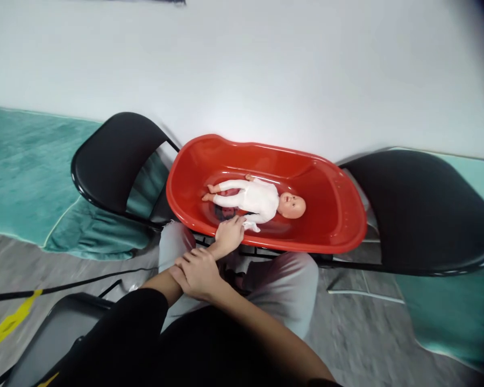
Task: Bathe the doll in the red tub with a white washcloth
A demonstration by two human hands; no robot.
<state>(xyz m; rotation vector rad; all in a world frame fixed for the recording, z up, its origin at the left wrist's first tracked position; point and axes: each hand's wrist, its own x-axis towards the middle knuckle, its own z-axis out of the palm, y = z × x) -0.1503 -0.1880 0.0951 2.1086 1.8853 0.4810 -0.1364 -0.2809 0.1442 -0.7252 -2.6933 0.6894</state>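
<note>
A baby doll (260, 199) in a white long-sleeved suit lies on its back in a red baby bathtub (349, 215), head to the right and bare feet to the left. My left hand (229, 235) is at the tub's near rim, beside the doll's lower arm. Its fingers are curled against a small white cloth (251, 226), which shows past the fingertips; the grip itself is partly hidden. Wrapped round my left forearm, just behind the wrist, is my right hand (198, 273).
Black folding chairs stand left (113, 156) and right (431, 209) of the tub, by a white wall (266, 70). Green cloth (28, 166) spreads behind the left chair. A dark cable (68, 283) with yellow tape (14, 322) crosses the left side, above a grey chair (56, 338).
</note>
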